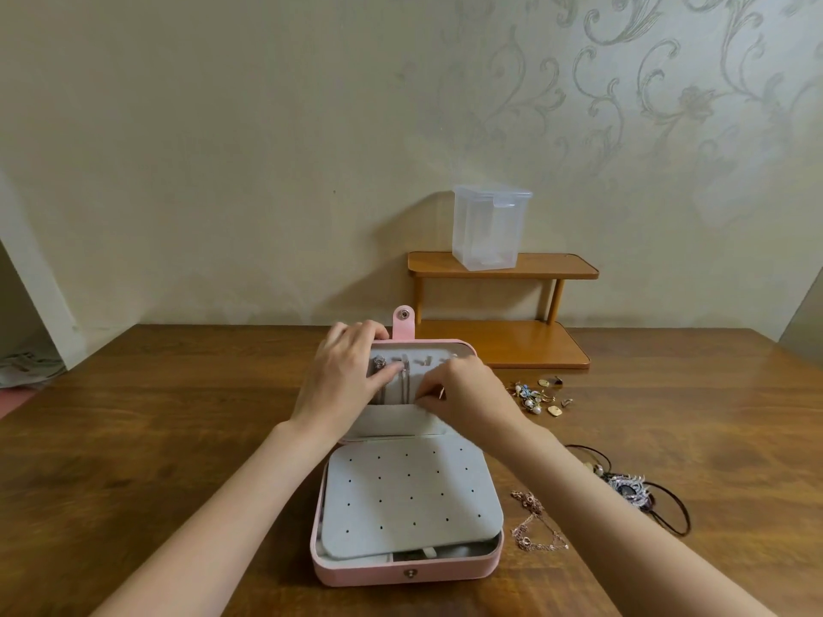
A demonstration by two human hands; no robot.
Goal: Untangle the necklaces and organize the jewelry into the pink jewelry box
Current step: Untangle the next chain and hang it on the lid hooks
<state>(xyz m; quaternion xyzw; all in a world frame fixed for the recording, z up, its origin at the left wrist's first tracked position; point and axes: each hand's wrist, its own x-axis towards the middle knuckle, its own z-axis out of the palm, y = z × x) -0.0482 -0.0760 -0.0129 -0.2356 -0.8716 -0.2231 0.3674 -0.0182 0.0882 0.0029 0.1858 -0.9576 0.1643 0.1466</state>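
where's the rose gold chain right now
In the head view the rose gold chain lies loose on the wooden table, just right of the open pink jewelry box, under the person's right forearm and left of the dark cord necklace.

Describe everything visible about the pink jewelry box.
The pink jewelry box lies open on the wooden table, its lid folded back away from the person. The shell looks like pink leatherette; a snap tab sticks up from the lid's far edge and a metal stud sits on the near wall. Inside is grey lining: a perforated earring panel lies slightly askew over the base, and silver chains hang in the lid above a pocket. The left hand rests on the lid; the right hand pinches at the pocket's top edge.
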